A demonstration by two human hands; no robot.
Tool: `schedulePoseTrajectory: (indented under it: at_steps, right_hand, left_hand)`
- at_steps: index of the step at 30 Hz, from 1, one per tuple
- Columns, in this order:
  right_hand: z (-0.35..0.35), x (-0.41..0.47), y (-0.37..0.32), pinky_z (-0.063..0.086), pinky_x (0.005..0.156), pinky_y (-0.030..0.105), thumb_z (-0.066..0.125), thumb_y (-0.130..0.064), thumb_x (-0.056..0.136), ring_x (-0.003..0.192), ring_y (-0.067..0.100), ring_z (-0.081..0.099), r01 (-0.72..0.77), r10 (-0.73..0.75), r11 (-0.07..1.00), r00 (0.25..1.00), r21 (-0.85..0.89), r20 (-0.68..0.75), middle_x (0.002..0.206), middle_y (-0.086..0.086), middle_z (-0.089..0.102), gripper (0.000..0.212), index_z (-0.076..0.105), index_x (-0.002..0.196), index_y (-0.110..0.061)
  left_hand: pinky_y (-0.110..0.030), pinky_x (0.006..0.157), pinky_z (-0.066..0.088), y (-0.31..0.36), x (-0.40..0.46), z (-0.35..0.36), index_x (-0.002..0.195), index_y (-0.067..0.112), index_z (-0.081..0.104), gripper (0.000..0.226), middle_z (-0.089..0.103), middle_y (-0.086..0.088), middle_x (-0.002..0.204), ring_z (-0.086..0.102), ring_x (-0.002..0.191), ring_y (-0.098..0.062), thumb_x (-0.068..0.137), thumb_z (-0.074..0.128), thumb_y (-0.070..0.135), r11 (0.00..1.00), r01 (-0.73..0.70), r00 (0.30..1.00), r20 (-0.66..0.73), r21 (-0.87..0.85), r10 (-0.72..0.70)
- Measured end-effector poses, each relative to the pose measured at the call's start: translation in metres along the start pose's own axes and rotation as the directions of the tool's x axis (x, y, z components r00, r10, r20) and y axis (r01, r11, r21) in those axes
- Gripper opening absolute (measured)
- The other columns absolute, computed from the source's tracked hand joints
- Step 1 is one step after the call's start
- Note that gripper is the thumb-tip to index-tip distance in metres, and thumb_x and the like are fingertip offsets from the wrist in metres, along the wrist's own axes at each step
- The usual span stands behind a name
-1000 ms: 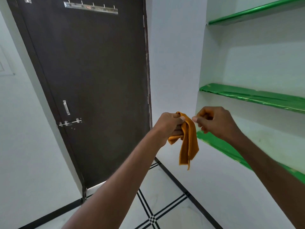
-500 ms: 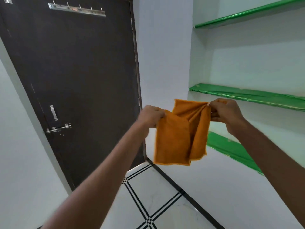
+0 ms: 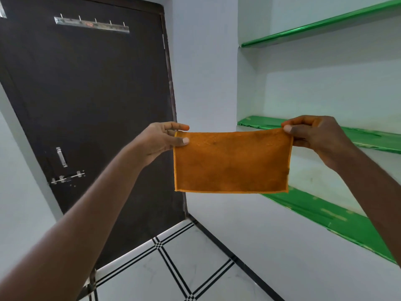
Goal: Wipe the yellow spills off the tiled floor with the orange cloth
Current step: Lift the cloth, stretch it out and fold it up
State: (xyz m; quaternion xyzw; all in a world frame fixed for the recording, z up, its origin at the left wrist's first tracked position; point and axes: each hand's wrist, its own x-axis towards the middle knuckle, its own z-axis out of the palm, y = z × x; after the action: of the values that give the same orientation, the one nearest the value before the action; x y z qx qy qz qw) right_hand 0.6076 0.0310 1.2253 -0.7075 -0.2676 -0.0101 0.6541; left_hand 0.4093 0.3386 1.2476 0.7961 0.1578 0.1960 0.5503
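The orange cloth (image 3: pixel 231 162) hangs flat and spread out in the air in front of me, at chest height. My left hand (image 3: pixel 161 141) pinches its top left corner between thumb and fingers. My right hand (image 3: pixel 312 137) pinches the top right corner the same way. The cloth has a few darker smudges. Below it lies the white tiled floor (image 3: pixel 195 268) with black line borders. No yellow spill shows on the part of the floor that I see.
A dark brown door (image 3: pixel 91 109) with a latch and a hook rail stands shut at the left. Green shelves (image 3: pixel 325 207) are set into the white wall on the right. A white wall corner rises behind the cloth.
The cloth was bunched in my left hand, then half unfolded; now both hands have pulled it out flat and taut. My hands moved apart.
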Motion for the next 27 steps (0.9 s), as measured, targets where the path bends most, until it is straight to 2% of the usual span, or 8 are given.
schedulePoseTrajectory:
  at_steps: [3,6,9,11,13,18,22,27]
  right_hand:
    - [-0.011,-0.006,-0.006,0.060,0.068,0.016,0.078,-0.005,0.083,0.090,0.018,0.074,0.115,-0.109,0.987,0.992,-0.109,0.064,0.097,0.012,0.076,0.029,0.073,0.111,-0.003]
    - [-0.022,-0.005,-0.009,0.052,0.058,0.006,0.079,-0.007,0.083,0.073,0.011,0.076,0.200,-0.193,0.930,0.980,-0.309,0.055,0.085,0.008,0.077,0.021,0.076,0.104,-0.009]
    - [-0.031,0.000,-0.008,0.055,0.060,0.011,0.078,-0.009,0.085,0.067,0.007,0.074,0.258,-0.259,0.860,0.964,-0.440,0.059,0.081,0.007,0.076,0.013,0.077,0.099,-0.010]
    - [-0.037,0.003,-0.008,0.059,0.069,0.023,0.077,-0.010,0.087,0.063,0.012,0.074,0.279,-0.288,0.829,0.956,-0.485,0.059,0.081,0.009,0.075,0.010,0.076,0.096,-0.012]
    - [-0.042,0.005,-0.007,0.060,0.077,0.034,0.076,-0.010,0.088,0.067,0.018,0.074,0.288,-0.304,0.817,0.951,-0.500,0.051,0.081,0.011,0.075,0.008,0.076,0.096,-0.012]
    - [-0.059,0.012,-0.008,0.062,0.083,0.044,0.075,-0.013,0.089,0.074,0.026,0.074,0.300,-0.328,0.807,0.944,-0.508,0.036,0.081,0.013,0.075,0.008,0.078,0.096,-0.010]
    - [-0.071,0.011,-0.013,0.057,0.078,0.034,0.075,-0.015,0.090,0.070,0.015,0.068,0.319,-0.351,0.798,0.936,-0.512,0.036,0.080,0.009,0.072,0.010,0.077,0.098,-0.010]
    - [-0.091,0.005,-0.020,0.048,0.066,0.021,0.073,-0.016,0.092,0.068,0.012,0.066,0.330,-0.346,0.811,0.936,-0.483,0.058,0.075,0.000,0.069,0.010,0.077,0.098,-0.010]
  left_hand:
    - [-0.026,0.074,0.056,0.008,-0.003,0.002,0.117,0.015,0.070,0.033,0.068,-0.001,0.111,0.066,0.102,-0.018,0.085,0.075,0.012,0.996,-0.036,0.999,-0.034,0.081,0.038]
    - [-0.032,0.084,0.058,0.011,-0.003,0.008,0.111,0.013,0.074,0.027,0.071,-0.002,0.108,0.067,0.101,-0.018,0.084,0.075,0.017,0.983,-0.060,0.986,-0.141,0.171,0.085]
    - [-0.032,0.086,0.059,0.013,-0.006,0.019,0.109,0.012,0.075,0.029,0.073,-0.001,0.105,0.070,0.098,-0.017,0.082,0.075,0.022,0.978,-0.082,0.972,-0.202,0.190,0.121]
    - [-0.026,0.079,0.058,0.013,-0.008,0.028,0.108,0.012,0.075,0.029,0.074,0.000,0.103,0.070,0.095,-0.015,0.082,0.075,0.025,0.975,-0.120,0.958,-0.237,0.190,0.164]
    - [-0.024,0.076,0.057,0.015,-0.011,0.035,0.106,0.013,0.075,0.029,0.074,0.001,0.102,0.071,0.094,-0.013,0.081,0.076,0.027,0.969,-0.156,0.938,-0.278,0.193,0.206]
    - [-0.015,0.068,0.052,0.019,-0.018,0.053,0.101,0.017,0.076,0.024,0.073,0.006,0.094,0.070,0.086,-0.008,0.081,0.076,0.032,0.929,-0.226,0.865,-0.379,0.292,0.329]
    - [-0.016,0.071,0.053,0.026,-0.028,0.064,0.101,0.015,0.076,0.022,0.072,0.007,0.091,0.069,0.085,-0.007,0.084,0.075,0.029,0.840,-0.252,0.799,-0.386,0.481,0.461]
    - [-0.022,0.075,0.059,0.037,-0.044,0.068,0.094,0.015,0.075,0.018,0.074,0.003,0.089,0.074,0.081,-0.009,0.082,0.076,0.028,0.859,-0.254,0.827,-0.361,0.445,0.431]
